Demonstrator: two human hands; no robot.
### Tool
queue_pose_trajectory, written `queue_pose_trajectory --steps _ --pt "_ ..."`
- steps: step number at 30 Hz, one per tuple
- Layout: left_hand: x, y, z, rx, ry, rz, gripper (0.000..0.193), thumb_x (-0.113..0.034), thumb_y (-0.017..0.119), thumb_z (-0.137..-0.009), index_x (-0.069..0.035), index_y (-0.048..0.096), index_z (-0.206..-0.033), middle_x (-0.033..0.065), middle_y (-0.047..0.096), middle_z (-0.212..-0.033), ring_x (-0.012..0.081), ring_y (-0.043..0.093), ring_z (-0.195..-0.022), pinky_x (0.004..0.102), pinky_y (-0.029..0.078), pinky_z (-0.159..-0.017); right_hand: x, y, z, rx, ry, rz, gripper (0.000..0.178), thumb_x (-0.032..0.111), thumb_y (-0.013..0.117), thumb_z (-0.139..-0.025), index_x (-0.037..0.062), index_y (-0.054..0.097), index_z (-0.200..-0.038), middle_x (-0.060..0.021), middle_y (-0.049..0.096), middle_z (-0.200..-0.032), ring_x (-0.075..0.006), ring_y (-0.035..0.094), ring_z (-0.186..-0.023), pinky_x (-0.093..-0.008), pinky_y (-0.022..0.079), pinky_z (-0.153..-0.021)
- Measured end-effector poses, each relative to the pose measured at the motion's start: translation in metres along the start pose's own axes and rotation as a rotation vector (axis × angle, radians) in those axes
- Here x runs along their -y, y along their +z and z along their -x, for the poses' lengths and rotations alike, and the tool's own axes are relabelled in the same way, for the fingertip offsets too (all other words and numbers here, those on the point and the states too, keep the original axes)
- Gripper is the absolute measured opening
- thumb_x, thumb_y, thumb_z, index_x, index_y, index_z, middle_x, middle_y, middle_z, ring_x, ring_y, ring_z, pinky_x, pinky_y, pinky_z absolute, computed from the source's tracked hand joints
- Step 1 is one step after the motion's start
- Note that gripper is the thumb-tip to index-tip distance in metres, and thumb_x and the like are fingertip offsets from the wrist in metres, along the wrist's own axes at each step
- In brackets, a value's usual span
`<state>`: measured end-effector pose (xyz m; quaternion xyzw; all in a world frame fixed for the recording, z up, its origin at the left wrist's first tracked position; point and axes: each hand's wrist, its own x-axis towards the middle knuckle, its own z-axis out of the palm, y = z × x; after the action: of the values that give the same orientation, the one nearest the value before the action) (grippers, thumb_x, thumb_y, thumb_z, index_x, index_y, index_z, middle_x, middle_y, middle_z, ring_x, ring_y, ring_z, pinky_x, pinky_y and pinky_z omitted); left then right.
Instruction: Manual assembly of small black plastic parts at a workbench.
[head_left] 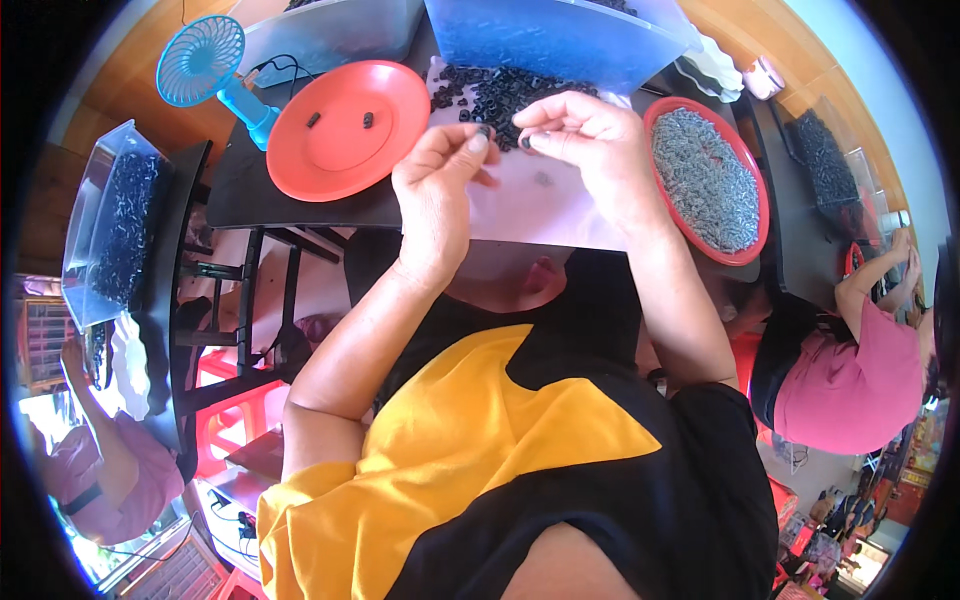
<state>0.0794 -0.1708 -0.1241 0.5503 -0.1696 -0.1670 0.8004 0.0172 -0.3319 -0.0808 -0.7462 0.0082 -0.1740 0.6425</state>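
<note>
My left hand (440,185) is raised over the near part of the white sheet (545,215), its thumb and forefinger pinching a small black part (484,132). Across from it, my right hand (592,145) pinches another small black piece (526,142) between thumb and fingertips. The two pieces are apart. Just beyond both hands lies a loose pile of small black plastic parts (500,95). On the red plate (350,165) to the left rest two small dark pieces (368,120). A red tray (748,240) to the right is heaped with small silvery metal parts (705,180).
A blue fan (202,62) stands at the far left of the dark table (240,195). Translucent bins (570,50) line the back. More bins of black parts (125,220) stand at both sides. Co-workers sit left (110,470) and right (850,390).
</note>
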Motion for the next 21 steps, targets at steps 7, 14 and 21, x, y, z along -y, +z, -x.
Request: queue_pose_trajectory --steps 7,14,21 --pt "-0.021 0.016 -0.014 -0.115 -0.073 0.328 0.012 -0.008 0.061 -0.098 0.001 0.064 -0.105 0.0117 0.069 -0.098 0.0184 0.066 -0.091 0.03 0.054 -0.084 -0.016 0.051 0.024 -0.028 -0.041 -0.088 0.016 -0.004 0.07 -0.084 0.0003 0.07 -0.099 -0.0058 0.073 -0.092 -0.0107 0.068 -0.086 -0.0259 0.055 -0.078" --pt "-0.019 0.016 -0.01 -0.102 -0.041 0.377 0.012 -0.009 0.061 -0.098 0.001 0.063 -0.105 0.0128 0.07 -0.098 0.019 0.066 -0.092 0.0313 0.054 -0.085 -0.011 0.04 0.029 0.096 -0.141 0.222 0.015 0.0 0.073 -0.082 0.0004 0.069 -0.097 -0.0072 0.071 -0.089 -0.0134 0.068 -0.083 -0.0274 0.054 -0.076" --pt "-0.017 0.014 -0.008 -0.082 -0.11 0.389 0.014 -0.008 0.057 -0.099 0.004 0.062 -0.104 0.0135 0.068 -0.099 0.0234 0.066 -0.093 0.0365 0.054 -0.088 -0.01 0.039 0.029 0.155 0.133 -0.107 0.011 0.0 0.071 -0.083 -0.0007 0.068 -0.094 -0.0058 0.068 -0.082 -0.0119 0.065 -0.078 -0.0264 0.052 -0.072"
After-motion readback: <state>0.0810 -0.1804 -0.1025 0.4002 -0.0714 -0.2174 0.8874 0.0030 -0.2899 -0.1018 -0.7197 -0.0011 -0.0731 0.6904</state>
